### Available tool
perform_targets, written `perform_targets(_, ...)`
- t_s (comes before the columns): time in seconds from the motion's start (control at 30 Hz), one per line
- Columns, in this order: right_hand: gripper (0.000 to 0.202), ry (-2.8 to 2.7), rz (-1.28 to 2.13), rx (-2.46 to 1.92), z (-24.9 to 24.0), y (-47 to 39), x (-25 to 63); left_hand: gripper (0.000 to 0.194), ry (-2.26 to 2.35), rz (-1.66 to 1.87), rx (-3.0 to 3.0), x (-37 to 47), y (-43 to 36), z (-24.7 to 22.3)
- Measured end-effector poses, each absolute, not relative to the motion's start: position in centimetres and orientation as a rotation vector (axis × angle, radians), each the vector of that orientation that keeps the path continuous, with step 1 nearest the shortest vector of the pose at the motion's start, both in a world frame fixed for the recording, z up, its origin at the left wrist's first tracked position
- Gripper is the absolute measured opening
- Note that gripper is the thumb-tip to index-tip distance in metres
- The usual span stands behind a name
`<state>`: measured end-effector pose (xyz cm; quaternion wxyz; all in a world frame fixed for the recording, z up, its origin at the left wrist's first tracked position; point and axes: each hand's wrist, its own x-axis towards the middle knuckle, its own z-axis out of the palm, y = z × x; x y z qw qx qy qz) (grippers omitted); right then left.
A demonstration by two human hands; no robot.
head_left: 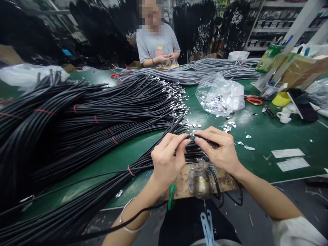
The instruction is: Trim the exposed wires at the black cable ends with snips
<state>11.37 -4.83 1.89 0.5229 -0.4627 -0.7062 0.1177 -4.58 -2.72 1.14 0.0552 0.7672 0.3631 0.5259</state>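
Observation:
My left hand [169, 153] pinches a black cable [190, 136] close to its tip, where a bit of pale, shiny material shows. At that same tip, the thumb and forefinger of my right hand [217, 147] are closed together. A slim dark thing [211, 140] lies along the right fingers; its kind is mostly hidden. Just beneath my hands stand a wooden board [179, 181] and a metal cylinder wrapped in clear film [201, 182]. To the left, a large pile of black cables [123, 116] ends in stripped, pale tips.
Grey cables [200, 70] lie across the back, with a person [159, 48] working behind them. A clear plastic bag of scraps [221, 97], orange-handled scissors [253, 99], white strips [288, 153] and a phone [302, 104] sit on the green table [258, 131]. Foil bits are scattered nearby.

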Motion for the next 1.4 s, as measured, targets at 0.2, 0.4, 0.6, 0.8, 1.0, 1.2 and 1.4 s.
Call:
perform_targets(0.2, 0.016, -1.607, 0.352, -1.113, 2.2, -4.7, 11.6, 0.009, 0.946, 1.467, 1.962, -4.7, -2.6, 1.3)
perform_targets(0.4, 0.01, -1.555, 0.397, -1.061, 2.1, -4.9, 11.5, 0.005, 0.995, 1.683, 2.193, -4.0, -2.8, 1.0)
perform_targets(0.6, 0.013, -1.63, 0.388, -1.046, 2.4, -5.1, 11.6, 0.004, 1.013, 1.591, 2.187, -4.1, -2.7, 0.9)
perform_targets(0.8, 0.017, -1.752, 0.267, -1.026, 2.3, -4.7, 12.2, 0.024, 0.808, 1.151, 2.169, -5.1, -2.3, 1.8)
perform_targets(1.0, 0.019, -2.18, -0.698, -0.65, 2.2, -4.3, 14.0, 0.038, 0.997, 0.721, 1.794, -5.1, -1.6, 2.1)
perform_targets(1.2, 0.034, -1.667, -0.335, -1.181, 1.5, -3.5, 14.6, 0.029, 0.851, 1.078, 1.437, -5.0, -1.2, 1.1)
perform_targets(1.4, 0.019, -1.689, 0.232, -1.072, 1.9, -3.7, 12.7, 0.027, 0.83, 1.109, 1.526, -4.7, -1.6, 1.3)
